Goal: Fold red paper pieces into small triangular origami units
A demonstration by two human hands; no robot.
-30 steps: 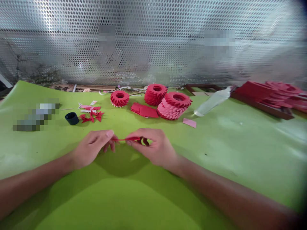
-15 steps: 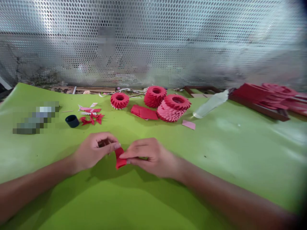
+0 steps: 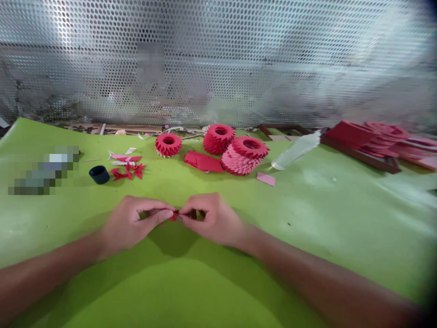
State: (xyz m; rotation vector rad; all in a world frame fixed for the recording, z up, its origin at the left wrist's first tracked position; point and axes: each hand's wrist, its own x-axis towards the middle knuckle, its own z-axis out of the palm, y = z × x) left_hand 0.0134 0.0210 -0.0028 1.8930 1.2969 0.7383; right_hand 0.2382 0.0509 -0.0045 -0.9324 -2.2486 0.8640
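the red paper [image 3: 174, 216] lies between left hand [image 3: 131, 223] and right hand [image 3: 216, 221], both pinching it.

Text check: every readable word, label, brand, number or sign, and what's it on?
Readable text: none.
Far-left item: pixelated, any marking unreadable.
Perforated panel: no lettering visible; one patch pixelated.
Translucent bottle, held red paper piece: no lettering visible.

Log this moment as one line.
left hand: pinching red paper | right hand: pinching same piece | ahead: pink slip, dark cylinder | surface: green sheet
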